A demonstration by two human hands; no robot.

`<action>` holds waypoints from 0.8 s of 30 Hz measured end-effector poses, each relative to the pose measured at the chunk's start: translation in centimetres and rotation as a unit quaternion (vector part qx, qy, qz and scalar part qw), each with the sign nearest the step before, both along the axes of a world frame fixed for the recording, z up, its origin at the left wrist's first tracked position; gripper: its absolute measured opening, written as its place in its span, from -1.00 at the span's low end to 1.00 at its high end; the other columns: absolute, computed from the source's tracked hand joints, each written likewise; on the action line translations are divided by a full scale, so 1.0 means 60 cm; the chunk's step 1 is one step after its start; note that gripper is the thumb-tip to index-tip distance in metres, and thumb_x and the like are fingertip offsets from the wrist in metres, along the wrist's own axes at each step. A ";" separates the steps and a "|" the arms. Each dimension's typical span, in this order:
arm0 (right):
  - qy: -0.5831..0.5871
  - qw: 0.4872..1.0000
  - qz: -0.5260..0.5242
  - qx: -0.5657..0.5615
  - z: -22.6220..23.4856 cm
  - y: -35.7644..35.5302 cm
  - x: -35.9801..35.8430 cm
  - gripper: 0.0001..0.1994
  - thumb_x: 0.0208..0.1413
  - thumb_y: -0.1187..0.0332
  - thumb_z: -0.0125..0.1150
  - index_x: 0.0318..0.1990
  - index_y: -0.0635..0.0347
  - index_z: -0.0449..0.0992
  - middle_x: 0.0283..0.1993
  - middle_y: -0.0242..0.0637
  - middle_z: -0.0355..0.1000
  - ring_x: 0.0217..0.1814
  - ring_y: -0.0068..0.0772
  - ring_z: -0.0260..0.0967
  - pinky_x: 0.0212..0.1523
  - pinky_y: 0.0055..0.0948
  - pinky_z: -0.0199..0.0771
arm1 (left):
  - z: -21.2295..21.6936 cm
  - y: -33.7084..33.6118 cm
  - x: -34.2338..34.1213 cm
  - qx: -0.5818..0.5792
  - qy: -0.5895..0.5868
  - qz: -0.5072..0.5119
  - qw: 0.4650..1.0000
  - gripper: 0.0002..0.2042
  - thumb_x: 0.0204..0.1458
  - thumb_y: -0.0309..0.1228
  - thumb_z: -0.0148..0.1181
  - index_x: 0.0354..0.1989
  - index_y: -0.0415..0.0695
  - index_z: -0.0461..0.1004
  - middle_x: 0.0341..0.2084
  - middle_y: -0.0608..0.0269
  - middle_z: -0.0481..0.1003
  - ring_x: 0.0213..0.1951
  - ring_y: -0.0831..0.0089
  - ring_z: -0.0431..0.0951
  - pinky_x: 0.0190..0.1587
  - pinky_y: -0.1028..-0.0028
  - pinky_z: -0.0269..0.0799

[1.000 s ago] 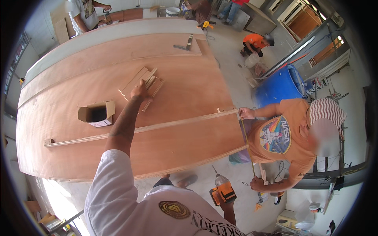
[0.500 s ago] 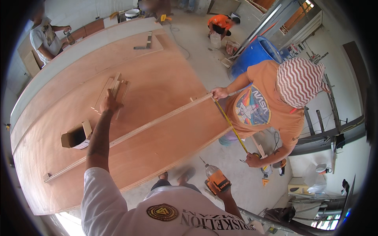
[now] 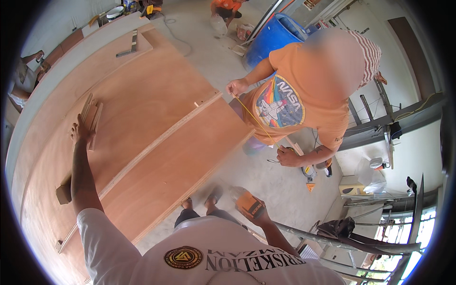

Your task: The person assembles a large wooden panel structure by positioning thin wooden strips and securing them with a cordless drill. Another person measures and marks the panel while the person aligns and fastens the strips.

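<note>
I see my white short-sleeved T-shirt [image 3: 209,256] at the frame's bottom, a round gold-and-black emblem [image 3: 183,257] printed on it

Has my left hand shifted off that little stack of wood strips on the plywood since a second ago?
No. The left hand rests at the near end of the wood strips on the plywood sheet, as before; only the camera view swung.

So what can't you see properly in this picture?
- Head view: the right hand grips an orange power tool, both motion-blurred, so the tool's kind is unclear.
- The left hand covers part of the small stacked wooden strips on the big plywood sheet.
- The wearer's left arm hides much of the small brown box.
- The co-worker's thin yellow tape is too fine to read.
</note>
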State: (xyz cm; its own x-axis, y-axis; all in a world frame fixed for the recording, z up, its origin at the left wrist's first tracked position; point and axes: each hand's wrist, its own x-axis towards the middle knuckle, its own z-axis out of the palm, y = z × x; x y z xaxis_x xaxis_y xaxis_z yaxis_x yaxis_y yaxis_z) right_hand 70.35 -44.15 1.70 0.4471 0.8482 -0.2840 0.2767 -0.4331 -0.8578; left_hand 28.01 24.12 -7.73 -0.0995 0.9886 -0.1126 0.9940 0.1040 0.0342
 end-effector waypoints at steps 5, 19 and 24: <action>-0.003 1.000 -0.027 -0.014 0.019 0.008 -0.014 -0.62 0.09 0.44 0.51 0.05 0.30 0.57 -0.06 -0.26 0.66 -0.05 -0.48 0.62 0.00 -0.42 0.63 | 0.051 -0.071 0.039 0.044 -0.006 -0.005 0.999 0.44 -0.25 -0.04 0.70 0.64 0.22 -0.45 0.59 -0.30 -0.20 0.60 -0.17 -0.20 0.52 -0.24 -0.16; -0.093 0.996 0.003 0.012 0.054 -0.175 0.000 -0.71 0.05 0.30 0.52 -0.12 0.22 0.62 -0.28 -0.30 0.65 -0.28 -0.37 0.62 -0.20 -0.30 0.62 | 0.183 -0.215 -0.007 -0.057 -0.072 0.017 0.996 0.52 -0.58 0.22 0.68 0.63 -0.06 -0.14 0.47 -0.36 0.13 0.53 -0.20 0.06 0.51 -0.08 0.06; -0.108 0.993 0.038 -0.002 0.046 -0.248 0.013 -0.59 0.05 0.35 0.56 -0.01 0.27 0.52 -0.15 -0.27 0.59 -0.16 -0.43 0.58 -0.12 -0.34 0.64 | 0.193 -0.261 -0.038 -0.048 -0.165 -0.038 0.984 0.10 -0.49 0.10 0.66 0.34 -0.13 0.33 0.16 -0.12 0.54 0.24 0.05 0.53 0.26 0.17 0.48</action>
State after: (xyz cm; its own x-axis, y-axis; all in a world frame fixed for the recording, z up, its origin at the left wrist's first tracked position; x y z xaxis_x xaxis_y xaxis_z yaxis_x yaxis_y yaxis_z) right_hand 71.14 -59.04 4.47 0.4333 0.8807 -0.1913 0.4863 -0.4072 -0.7731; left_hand 25.73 8.47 3.82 0.0327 0.9750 -0.2196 0.9356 0.0474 0.3498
